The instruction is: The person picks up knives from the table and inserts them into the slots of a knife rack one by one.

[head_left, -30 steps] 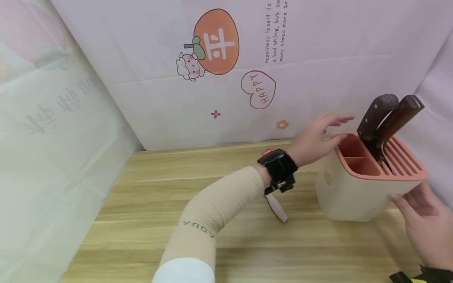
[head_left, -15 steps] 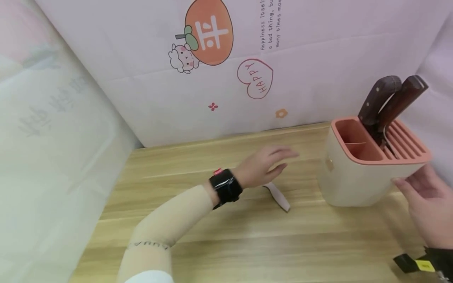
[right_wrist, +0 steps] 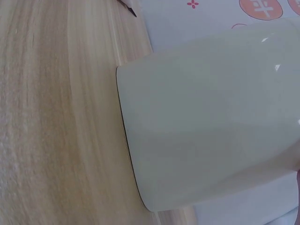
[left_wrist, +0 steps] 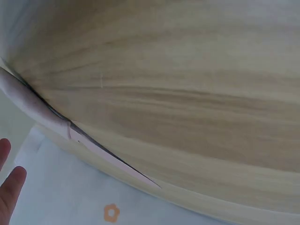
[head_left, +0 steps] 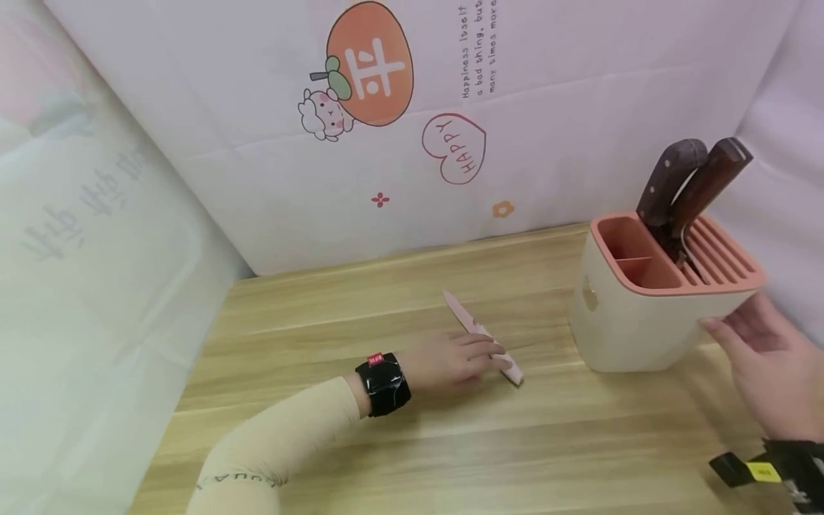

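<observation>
A small pink knife (head_left: 465, 312) lies flat on the wooden table, its blade pointing away and to the left. My left hand (head_left: 447, 361) is over its handle, fingers extended across it. In the left wrist view, fingertips (left_wrist: 13, 185) show at the lower left, apart from the knife (left_wrist: 35, 108). My right hand (head_left: 775, 365) holds the lower right side of a cream knife holder (head_left: 644, 329) with a coral slotted top, thumb on the front and the other fingers partly hidden behind. Two brown-handled knives (head_left: 692, 186) stand upright in the holder.
A white printed cloth (head_left: 547, 143) hangs behind the wooden table (head_left: 322, 315), and another pale sheet (head_left: 116, 286) borders the left. Two open compartments (head_left: 631, 250) lie at the holder's left, slots at its right.
My left hand has left the holder's rim and moved left and down to the pink knife, whose blade is now visible. My right hand has stayed at the holder.
</observation>
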`<state>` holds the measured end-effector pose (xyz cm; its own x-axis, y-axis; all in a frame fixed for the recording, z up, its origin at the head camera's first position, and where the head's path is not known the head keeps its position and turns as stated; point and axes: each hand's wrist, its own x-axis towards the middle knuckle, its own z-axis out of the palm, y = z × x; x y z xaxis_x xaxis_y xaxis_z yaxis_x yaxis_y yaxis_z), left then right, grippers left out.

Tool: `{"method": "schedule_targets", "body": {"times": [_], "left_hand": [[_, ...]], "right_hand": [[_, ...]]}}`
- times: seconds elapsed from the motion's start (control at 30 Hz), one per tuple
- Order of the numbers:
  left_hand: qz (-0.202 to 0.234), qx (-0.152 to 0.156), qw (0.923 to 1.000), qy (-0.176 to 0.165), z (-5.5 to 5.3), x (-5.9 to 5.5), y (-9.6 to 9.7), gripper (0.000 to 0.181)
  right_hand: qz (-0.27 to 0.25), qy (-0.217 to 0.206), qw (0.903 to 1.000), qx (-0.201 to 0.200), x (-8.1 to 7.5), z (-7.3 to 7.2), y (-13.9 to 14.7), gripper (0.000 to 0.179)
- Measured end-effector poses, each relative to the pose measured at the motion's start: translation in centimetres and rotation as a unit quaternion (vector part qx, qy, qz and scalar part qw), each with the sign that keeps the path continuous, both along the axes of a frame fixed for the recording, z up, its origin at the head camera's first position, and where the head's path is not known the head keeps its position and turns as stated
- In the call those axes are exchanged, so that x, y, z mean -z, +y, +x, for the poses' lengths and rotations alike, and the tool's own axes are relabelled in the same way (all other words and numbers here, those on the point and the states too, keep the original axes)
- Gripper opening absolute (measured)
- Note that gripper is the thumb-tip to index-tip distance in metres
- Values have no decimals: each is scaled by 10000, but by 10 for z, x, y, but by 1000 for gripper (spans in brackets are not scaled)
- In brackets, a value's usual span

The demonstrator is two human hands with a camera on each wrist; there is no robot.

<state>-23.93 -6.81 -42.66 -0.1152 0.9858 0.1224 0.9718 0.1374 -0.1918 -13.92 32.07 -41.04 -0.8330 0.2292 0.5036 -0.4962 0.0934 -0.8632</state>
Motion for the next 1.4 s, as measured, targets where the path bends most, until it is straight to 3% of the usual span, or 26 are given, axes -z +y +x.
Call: {"method": "schedule_targets", "body": {"times": [0.13, 0.3, 0.43, 0.5, 0.67, 0.77, 0.93, 1.3, 1.4], "left_hand": [[-494, -311, 9978, -314, 2, 1, 10, 50], [-596, -380, 9954, -640, -5, 5, 19, 54], [-578, -382, 9949, -734, -8, 9, 20, 48], [-567, -334, 9946, -799, -10, 12, 20, 47], [-590, -179, 9925, -1053, -12, 12, 27, 47], [-754, -200, 9910, -1090, -13, 9, 36, 46], [-915, -321, 9900, -1026, -13, 5, 49, 39], [-706, -163, 9914, -1090, -18, 10, 53, 38], [-604, -125, 9931, -994, -21, 7, 54, 41]], "right_hand": [[-384, 136, 9990, -174, 0, 0, 1, 68], [-658, 116, 9976, -173, 1, 2, 5, 68], [-539, -39, 9985, -78, 3, 1, 3, 68], [-238, -73, 9997, 4, 3, -1, 1, 68], [-25, 96, 9999, 27, 2, -1, 1, 67], [-312, 210, 9992, -137, 2, 0, 3, 68], [-395, 171, 9990, -81, 1, 2, 4, 67], [-316, -24, 9995, 40, 0, 3, 3, 67], [-381, 43, 9993, 23, 0, 3, 3, 67]]}}
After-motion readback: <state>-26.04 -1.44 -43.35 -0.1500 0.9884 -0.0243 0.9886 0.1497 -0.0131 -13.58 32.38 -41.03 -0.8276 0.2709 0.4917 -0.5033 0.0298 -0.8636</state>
